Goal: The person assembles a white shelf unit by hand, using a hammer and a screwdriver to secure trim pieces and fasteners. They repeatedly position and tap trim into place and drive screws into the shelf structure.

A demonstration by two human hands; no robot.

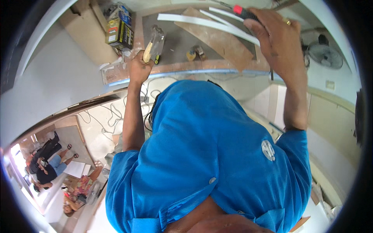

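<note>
My left hand (141, 70) is closed around the pale handle of a tool (147, 52) whose greyish upper end is blurred, so its kind is unclear. A small yellow-green and black item (157, 59) shows just beside that hand, over the worktop (171, 70). Raised at the upper right, my right hand (274, 37) wraps round the red and black handle of a screwdriver (244, 12); its thin shaft points left toward the top edge. Below the screwdriver, long white strips (186, 19) lie across a brown board (229, 48) and a dark grey sheet (175, 46).
A yellow and black box (119, 34) stands at the worktop's left end. A small yellow and dark item (195, 53) lies mid-worktop. A fan (325, 54) is at right. Cables (112, 116) trail over the floor. Several people (48, 171) are at lower left.
</note>
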